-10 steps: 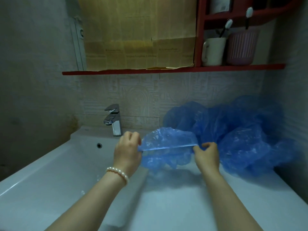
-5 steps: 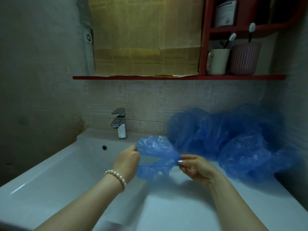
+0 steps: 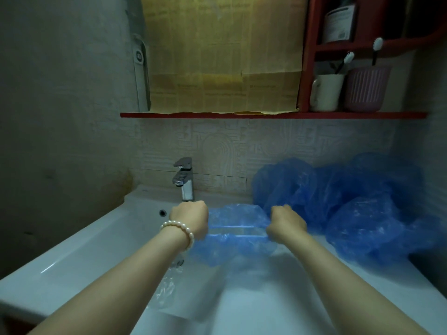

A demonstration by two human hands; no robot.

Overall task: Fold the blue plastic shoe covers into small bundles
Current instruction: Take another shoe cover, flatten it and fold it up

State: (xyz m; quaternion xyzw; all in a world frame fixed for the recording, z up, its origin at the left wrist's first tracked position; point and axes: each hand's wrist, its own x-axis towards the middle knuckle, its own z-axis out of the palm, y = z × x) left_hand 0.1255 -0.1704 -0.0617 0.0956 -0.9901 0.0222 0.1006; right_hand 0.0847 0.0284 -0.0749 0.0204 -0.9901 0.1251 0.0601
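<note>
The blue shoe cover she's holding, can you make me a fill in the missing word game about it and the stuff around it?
1. The left hand and right hand stretch one blue shoe cover ____ them.
2. The bracelet of white beads sits on the ____ wrist.
3. The pile of shoe covers lies to the ____ of the faucet.
4. The white cup on the red shelf holds a ____.

Missing words: between; left; right; toothbrush

One blue shoe cover (image 3: 238, 234) stretched taut btwn left hand (image 3: 189, 220) & right hand (image 3: 286, 222), held above desk, crinkled translucent plastic, pile of loose blue covers (image 3: 358, 206) heaped at back right by wall.
</note>
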